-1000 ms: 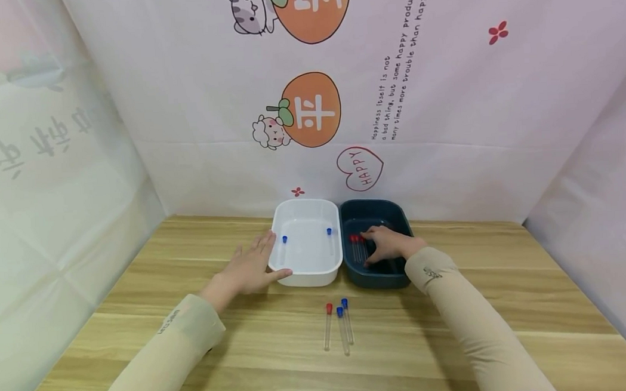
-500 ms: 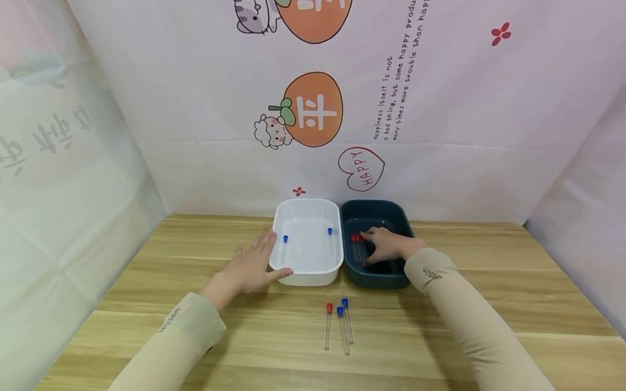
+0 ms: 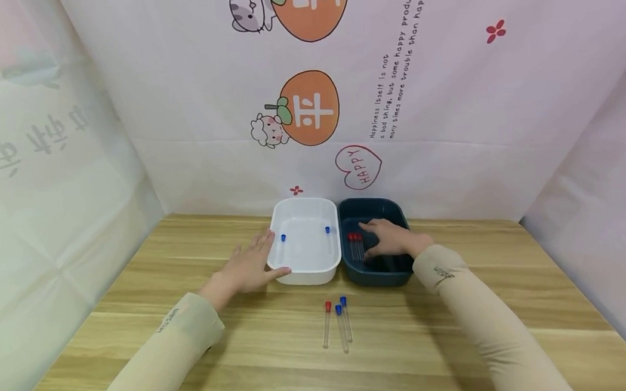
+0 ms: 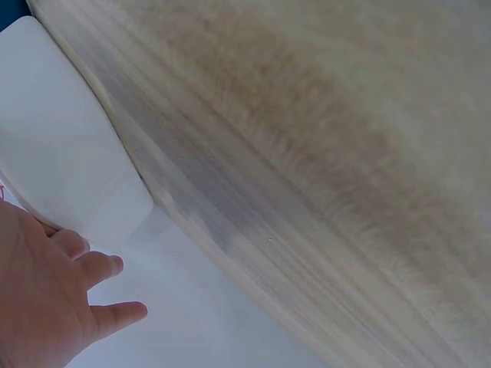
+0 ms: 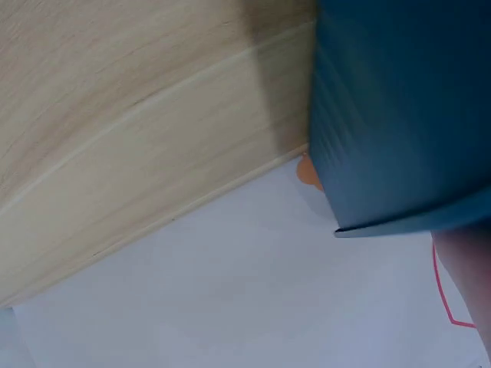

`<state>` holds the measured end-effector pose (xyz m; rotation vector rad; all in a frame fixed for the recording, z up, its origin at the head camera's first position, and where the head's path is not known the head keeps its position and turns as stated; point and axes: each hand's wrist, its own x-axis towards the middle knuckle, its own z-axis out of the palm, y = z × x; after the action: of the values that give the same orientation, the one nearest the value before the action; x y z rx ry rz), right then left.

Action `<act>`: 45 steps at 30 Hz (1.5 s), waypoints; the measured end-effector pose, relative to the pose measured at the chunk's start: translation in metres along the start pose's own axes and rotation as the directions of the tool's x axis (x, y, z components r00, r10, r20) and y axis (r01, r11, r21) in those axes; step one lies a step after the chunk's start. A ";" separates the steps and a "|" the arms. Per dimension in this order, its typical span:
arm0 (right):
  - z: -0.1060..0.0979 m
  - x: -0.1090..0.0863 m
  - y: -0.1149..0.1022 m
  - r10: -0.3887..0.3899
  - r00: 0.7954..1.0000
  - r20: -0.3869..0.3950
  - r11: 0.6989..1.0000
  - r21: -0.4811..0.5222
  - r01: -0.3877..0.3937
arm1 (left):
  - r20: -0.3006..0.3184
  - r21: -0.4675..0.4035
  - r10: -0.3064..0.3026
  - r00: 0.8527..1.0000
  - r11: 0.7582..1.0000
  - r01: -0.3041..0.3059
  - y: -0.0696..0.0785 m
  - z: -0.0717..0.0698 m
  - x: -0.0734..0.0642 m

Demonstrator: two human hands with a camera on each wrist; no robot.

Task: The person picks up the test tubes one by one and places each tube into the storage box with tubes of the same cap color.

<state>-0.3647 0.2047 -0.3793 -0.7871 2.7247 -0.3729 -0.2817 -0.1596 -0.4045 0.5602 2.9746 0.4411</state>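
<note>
In the head view my left hand (image 3: 246, 268) rests at the left rim of a white tub (image 3: 307, 252), fingers spread and straight. The left wrist view shows its fingers beside the tub's wall (image 4: 69, 130). Two blue-capped test tubes lie in that tub, one by its left side (image 3: 281, 248) and one by its right (image 3: 329, 241). My right hand (image 3: 393, 239) reaches into a dark blue tub (image 3: 377, 279), thumb and fingers parted, holding nothing. Just left of its fingertips, red-capped test tubes (image 3: 356, 248) lie side by side. The dark tub hides most of this hand in the right wrist view.
On the wooden table (image 3: 237, 355) in front of the tubs lie a red-capped test tube (image 3: 326, 327) and two blue-capped ones (image 3: 343, 332), close together. Behind both tubs rises a printed white cloth (image 3: 451, 169). The tubs stand side by side.
My right hand has let go of a red-capped test tube and drawn slightly right, its fingers parting. The tube stays beside the others. My left hand has kept its place.
</note>
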 end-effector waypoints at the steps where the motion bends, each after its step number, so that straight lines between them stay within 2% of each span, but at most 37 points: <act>1: -0.001 -0.002 -0.001 -0.012 1.000 -0.019 1.000 -0.003 0.012 | 0.001 0.000 0.000 1.000 1.000 0.000 0.000 0.000 0.000; 8: -0.010 -0.014 -0.006 -0.099 0.983 -0.155 0.995 -0.003 0.100 | 0.008 0.004 0.007 1.000 1.000 -0.007 0.001 -0.003 -0.001; 21: -0.022 -0.026 -0.037 -0.209 0.938 -0.277 0.973 0.041 0.229 | 0.003 0.007 0.005 1.000 1.000 -0.005 0.001 -0.002 -0.002; 28: -0.018 -0.035 -0.051 -0.279 0.901 -0.331 0.954 0.014 0.300 | 0.004 0.001 0.007 1.000 1.000 -0.007 0.001 -0.002 -0.002; 40: 0.001 -0.061 -0.076 -0.334 0.831 -0.445 0.927 0.006 0.375 | 0.001 0.012 0.003 1.000 1.000 -0.003 0.001 -0.002 -0.002; 45: 0.007 -0.072 -0.083 -0.346 0.826 -0.444 0.912 0.050 0.408 | 0.004 0.009 0.000 1.000 1.000 0.000 0.002 -0.002 -0.003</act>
<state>-0.2640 0.1755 -0.3448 -1.3498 2.8660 -0.9189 -0.2789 -0.1596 -0.4024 0.5613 2.9740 0.4258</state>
